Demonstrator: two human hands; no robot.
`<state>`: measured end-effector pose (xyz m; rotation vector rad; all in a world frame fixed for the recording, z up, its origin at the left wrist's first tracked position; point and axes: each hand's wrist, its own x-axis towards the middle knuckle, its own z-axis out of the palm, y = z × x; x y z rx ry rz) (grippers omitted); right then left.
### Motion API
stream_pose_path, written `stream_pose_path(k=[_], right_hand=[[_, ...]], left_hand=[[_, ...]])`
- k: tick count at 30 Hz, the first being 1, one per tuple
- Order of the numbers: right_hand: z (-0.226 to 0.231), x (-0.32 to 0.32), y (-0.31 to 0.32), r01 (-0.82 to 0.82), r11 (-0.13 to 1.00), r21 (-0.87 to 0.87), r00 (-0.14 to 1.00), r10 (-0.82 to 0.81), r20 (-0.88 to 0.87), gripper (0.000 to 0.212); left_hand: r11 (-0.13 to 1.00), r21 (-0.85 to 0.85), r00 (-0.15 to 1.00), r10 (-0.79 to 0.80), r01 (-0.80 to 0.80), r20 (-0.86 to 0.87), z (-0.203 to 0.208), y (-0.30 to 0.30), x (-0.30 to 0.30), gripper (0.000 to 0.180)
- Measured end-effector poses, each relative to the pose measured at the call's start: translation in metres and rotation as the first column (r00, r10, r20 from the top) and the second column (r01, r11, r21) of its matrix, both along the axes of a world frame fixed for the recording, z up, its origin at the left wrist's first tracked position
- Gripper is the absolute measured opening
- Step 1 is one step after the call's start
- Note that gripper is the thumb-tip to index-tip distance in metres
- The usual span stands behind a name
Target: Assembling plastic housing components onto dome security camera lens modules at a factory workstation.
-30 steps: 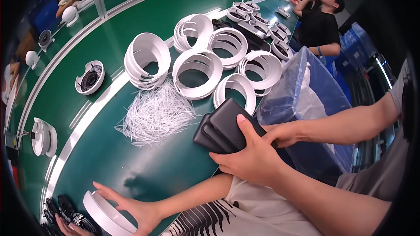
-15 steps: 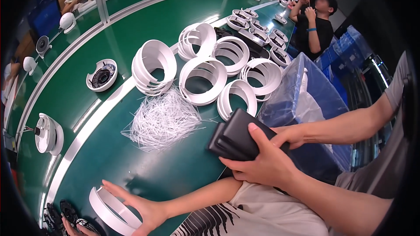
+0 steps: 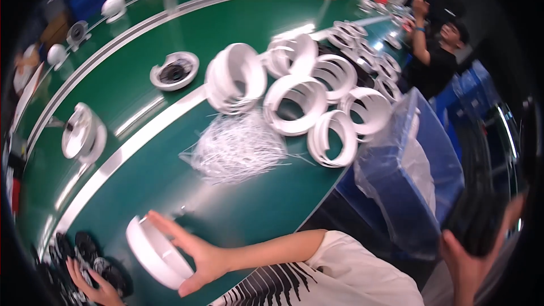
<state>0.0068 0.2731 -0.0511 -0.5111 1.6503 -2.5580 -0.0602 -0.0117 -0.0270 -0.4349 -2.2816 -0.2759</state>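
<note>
Since the earlier frame the black stack [image 3: 476, 221] has moved off the green desk [image 3: 170, 192] to the lower right corner of the view, and the second hand that steadied it is out of sight. The left hand [image 3: 462, 269] holds the stack alone, thumb on its left edge and fingers curled round its right side. Both are blurred, so the grip shows no finer detail.

A co-worker in a white striped shirt reaches across the near edge of the desk. That person's hand [image 3: 198, 255] rests with spread fingers against a white ring [image 3: 153, 252] lying flat at the lower left. Their other hand [image 3: 93, 286] is on a pile of small black parts [image 3: 85, 249] at the corner.

A loose bundle of thin white strips [image 3: 238, 147] lies mid-desk. Just behind it stands a cluster of stacked white rings [image 3: 294, 105]. A round white housing [image 3: 174, 71] lies on the belt beyond. A blue bin lined with a clear bag [image 3: 408, 175] stands beside the desk on the right, and a person in black [image 3: 436, 62] works farther along.
</note>
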Motion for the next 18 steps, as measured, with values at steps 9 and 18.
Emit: stream_pose_path(k=[9, 18], right_hand=[[0.03, -0.012, 0.039, 0.111, 0.895, 0.432, 0.991, -0.066, -0.118, 0.117], [0.025, -0.012, 0.03, 0.084, 0.683, 0.726, 0.972, 0.105, -0.212, 0.114]], left_hand=[[0.987, 0.035, 0.838, 0.112, -0.154, 0.534, -0.007, -0.07, 0.042, 0.037], [0.968, 0.071, 0.802, 0.158, -0.242, 0.576, -0.002, -0.036, 0.059, 0.043]])
